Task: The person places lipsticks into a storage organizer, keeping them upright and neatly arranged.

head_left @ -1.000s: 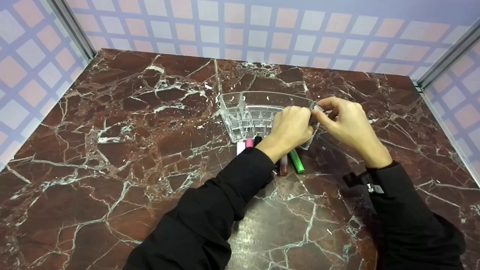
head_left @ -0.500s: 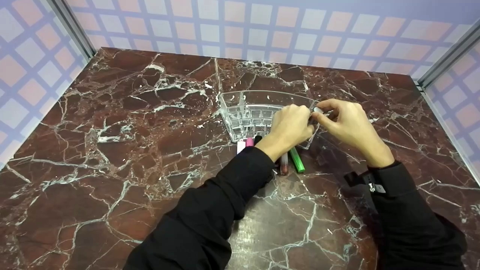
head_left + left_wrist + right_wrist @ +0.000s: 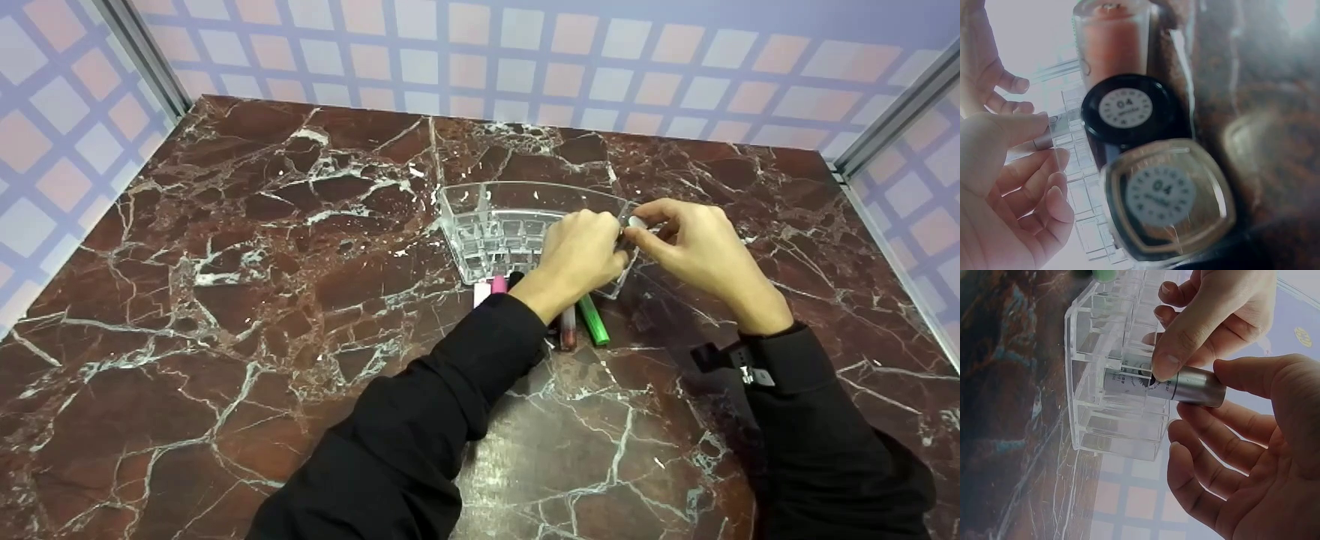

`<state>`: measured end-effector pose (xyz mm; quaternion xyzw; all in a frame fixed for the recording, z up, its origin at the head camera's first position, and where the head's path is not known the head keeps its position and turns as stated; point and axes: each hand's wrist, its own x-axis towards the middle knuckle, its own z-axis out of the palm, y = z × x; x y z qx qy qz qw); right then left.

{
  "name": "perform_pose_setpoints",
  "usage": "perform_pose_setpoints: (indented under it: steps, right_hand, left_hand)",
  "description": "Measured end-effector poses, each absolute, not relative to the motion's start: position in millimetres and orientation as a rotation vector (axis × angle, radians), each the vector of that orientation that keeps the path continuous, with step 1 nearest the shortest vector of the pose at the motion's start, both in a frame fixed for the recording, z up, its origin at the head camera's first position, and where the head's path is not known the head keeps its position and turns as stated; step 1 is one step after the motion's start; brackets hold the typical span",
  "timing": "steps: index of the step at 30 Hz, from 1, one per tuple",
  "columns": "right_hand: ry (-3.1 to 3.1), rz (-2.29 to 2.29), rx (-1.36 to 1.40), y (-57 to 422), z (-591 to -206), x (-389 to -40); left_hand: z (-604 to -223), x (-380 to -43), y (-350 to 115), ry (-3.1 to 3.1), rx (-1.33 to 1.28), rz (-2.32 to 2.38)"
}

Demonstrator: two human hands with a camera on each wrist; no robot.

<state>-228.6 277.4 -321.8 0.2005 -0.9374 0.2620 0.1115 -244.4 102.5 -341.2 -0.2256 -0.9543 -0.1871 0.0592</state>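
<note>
A lipstick tube (image 3: 1202, 385) with a silver end and a pale printed part sits partly within a compartment of the clear plastic organizer (image 3: 534, 196). My left hand (image 3: 581, 251) pinches its printed part, the thumb across the lettering in the right wrist view. Thumb and fingers of my right hand (image 3: 701, 244) hold the silver end, whose light tip shows between them in the head view. Under my left wrist several makeup tubes lie along the organizer's front. Among them are a pink one (image 3: 499, 285), a green one (image 3: 594, 322) and a clear one with a reddish end (image 3: 568, 334).
In the left wrist view, a black round end (image 3: 1129, 107) and a gold square end (image 3: 1185, 197) bear labels reading 04. A tube with peach contents (image 3: 1112, 45) lies beside them. Checkered panels (image 3: 469, 67) border the marbled tabletop (image 3: 300, 225).
My right hand has shifted very slightly to the right, still holding the lipstick tube. My left hand, the organizer and the other tubes have stayed in place.
</note>
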Motion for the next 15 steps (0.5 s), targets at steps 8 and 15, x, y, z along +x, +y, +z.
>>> perform_pose_setpoints:
  steps: [8, 15]
  right_hand:
    - [-2.759, 0.764, 0.600, 279.3, -321.6, -229.8]
    - [-2.780, 0.770, 0.608, 280.8, -322.2, -230.8]
  left_hand:
    - [-341.7, -244.3, 101.0, -2.863, -0.706, -0.570]
    - [-341.9, -243.9, 100.2, -2.864, -0.711, -0.566]
